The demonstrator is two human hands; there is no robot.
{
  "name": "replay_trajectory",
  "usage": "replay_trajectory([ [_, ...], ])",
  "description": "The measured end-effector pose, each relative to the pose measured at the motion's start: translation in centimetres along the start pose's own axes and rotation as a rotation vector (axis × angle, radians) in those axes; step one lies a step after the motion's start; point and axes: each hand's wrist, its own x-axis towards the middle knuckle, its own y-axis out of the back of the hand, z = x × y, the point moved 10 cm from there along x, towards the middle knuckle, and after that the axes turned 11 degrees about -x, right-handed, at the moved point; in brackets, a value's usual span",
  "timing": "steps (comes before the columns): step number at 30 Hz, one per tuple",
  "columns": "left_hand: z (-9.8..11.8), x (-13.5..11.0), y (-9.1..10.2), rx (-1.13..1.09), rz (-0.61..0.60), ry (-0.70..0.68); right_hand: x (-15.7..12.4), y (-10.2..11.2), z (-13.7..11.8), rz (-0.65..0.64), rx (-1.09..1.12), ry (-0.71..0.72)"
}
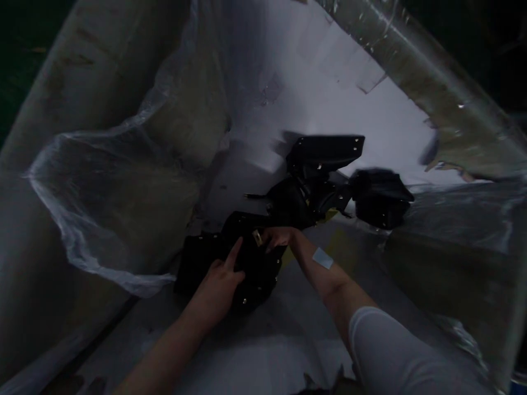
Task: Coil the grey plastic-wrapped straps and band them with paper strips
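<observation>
Several black moulded parts with small bright rivets lie at the bottom of a deep box lined with clear plastic film. My left hand (222, 277) rests on the nearest black part (251, 271), index finger stretched out, other fingers curled against it. My right hand (280, 237) reaches in from the right and grips the same part's upper edge, fingers closed near a small pale tag (257, 237). A white plaster (322, 258) sits on my right forearm. Two more black parts lie farther back, one flat plate (325, 151) and one blurred block (381, 197).
Tall cardboard walls (61, 164) surround the parts, draped with loose clear film (107, 219). White sheet material (321, 93) covers the far side of the box floor. The scene is dim and partly smeared by motion.
</observation>
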Motion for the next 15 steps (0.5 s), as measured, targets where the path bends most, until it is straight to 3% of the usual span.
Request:
replay_trajectory([
  [5,-0.8,0.2,-1.5,0.008,-0.130,0.006,0.3,-2.0,-4.2,-0.096,-0.065,0.124],
  [8,-1.4,0.5,-1.7,0.013,-0.180,0.046,-0.2,-2.0,-7.3,-0.030,-0.162,0.222],
  [11,-1.9,0.7,-1.3,0.021,-0.192,0.109,-2.1,0.0,-9.0,0.120,-0.118,0.308],
  [13,-2.4,0.8,-1.0,0.039,-0.183,0.137,-4.0,2.6,-8.7,0.252,-0.051,0.338],
  [15,-3.0,0.8,-0.7,0.018,-0.154,0.162,-6.7,7.6,-5.5,0.604,-0.104,0.162],
])
